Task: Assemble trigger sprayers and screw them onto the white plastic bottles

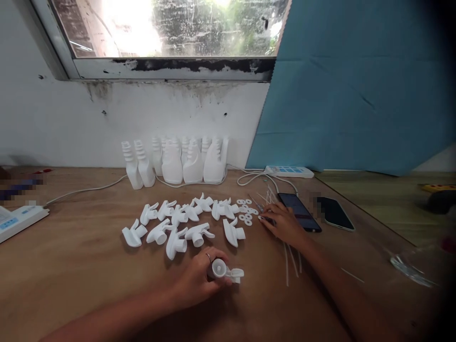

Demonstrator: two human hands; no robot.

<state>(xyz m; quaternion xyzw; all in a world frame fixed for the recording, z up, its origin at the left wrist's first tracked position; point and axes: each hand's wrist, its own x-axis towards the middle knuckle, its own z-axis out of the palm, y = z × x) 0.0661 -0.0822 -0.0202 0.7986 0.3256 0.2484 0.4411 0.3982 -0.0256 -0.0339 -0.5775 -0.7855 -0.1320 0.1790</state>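
White plastic trigger sprayer head with a round open socket (219, 269) is sitting in the left hand (204, 280), low over the near part of the brown wooden worktop (89, 266). Left fingers are grasping its body, with the socket facing up and the trigger pointing right. This hold is probably serving well, since the fingers are leaving the mouth free. Thin whitish tubes (292, 261) are lying on the near right. Beyond the left hand, loose white plastic sprayer heads (176, 244) are lying in a cluster. Right hand (283, 223) is curling beside small flat white rings (245, 209); something dark is showing among its fingers, but I cannot tell whether they are gripping it. Such rings are lying close together, so a light fingertip touch is likely safer than a sweep. Farther right, a black phone (301, 216) is lying flat. White ridged-neck bottles (173, 164) are standing along the wall.
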